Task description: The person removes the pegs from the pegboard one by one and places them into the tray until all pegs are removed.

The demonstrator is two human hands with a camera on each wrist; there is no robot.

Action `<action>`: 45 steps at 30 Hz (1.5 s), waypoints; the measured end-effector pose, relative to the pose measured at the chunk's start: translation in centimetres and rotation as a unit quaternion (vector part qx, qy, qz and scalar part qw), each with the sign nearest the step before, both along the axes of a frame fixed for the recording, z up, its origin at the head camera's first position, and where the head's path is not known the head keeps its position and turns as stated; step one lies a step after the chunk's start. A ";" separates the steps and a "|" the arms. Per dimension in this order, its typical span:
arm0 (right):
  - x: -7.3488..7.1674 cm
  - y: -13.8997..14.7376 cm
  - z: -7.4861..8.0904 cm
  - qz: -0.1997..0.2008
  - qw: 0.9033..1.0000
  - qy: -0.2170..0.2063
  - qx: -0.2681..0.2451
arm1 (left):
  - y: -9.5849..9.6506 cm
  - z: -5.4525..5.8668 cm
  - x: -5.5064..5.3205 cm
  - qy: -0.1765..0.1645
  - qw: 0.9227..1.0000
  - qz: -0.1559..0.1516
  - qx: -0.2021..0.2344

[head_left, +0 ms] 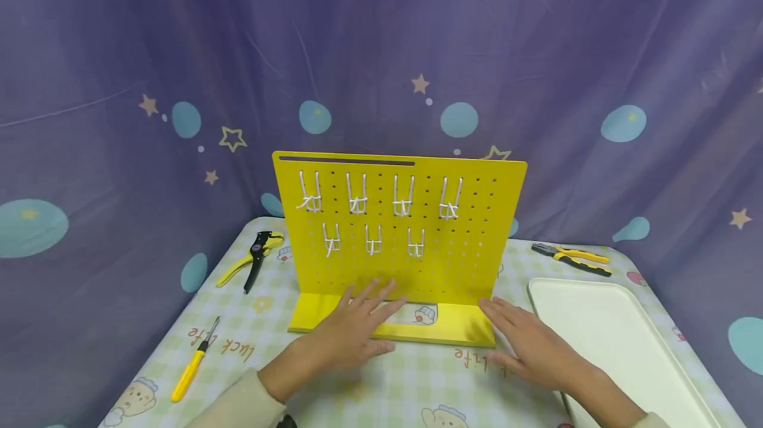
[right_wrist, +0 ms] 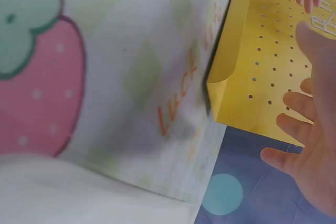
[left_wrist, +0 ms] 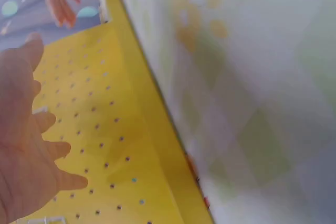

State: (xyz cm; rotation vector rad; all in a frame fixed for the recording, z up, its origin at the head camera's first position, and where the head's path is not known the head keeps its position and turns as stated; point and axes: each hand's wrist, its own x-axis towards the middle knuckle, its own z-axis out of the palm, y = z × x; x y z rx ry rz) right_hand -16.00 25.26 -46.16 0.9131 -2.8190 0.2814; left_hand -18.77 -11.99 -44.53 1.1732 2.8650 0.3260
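A yellow pegboard (head_left: pixel 453 269) stands upright on its flat base (head_left: pixel 465 325) in the middle of the table. White wire hooks (head_left: pixel 402 206) hang on it in two rows. My left hand (head_left: pixel 352 332), fingers spread and straight, hovers over the base's left half in the head view. In the left wrist view its fingers overlap the perforated panel (left_wrist: pixel 100 145), with nothing in the palm. My right hand (head_left: pixel 530 345) is by the base's right end, fingers extended and fingertips right at the panel's lower right corner. It too holds nothing in the right wrist view.
Left of the board lie a yellow-and-black wire stripper (head_left: pixel 256 256) and a yellow-handled screwdriver (head_left: pixel 193 368). At right are pliers (head_left: pixel 572 259) and a white tray (head_left: pixel 608 328) beside my right forearm. A checked cloth (head_left: pixel 411 381) covers the table; a purple curtain (head_left: pixel 369 50) hangs behind.
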 end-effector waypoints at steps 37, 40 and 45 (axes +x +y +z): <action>-9.7 -7.0 9.3 -0.041 0.931 0.258 -0.255 | -11.5 3.4 -9.5 -0.118 0.749 0.393 0.520; -10.1 -7.7 9.8 -0.030 0.925 0.268 -0.268 | -11.0 3.2 -9.6 -0.113 0.746 0.392 0.526; -10.4 -8.7 10.6 -0.029 0.920 0.280 -0.271 | -10.4 2.6 -9.9 -0.095 0.739 0.360 0.561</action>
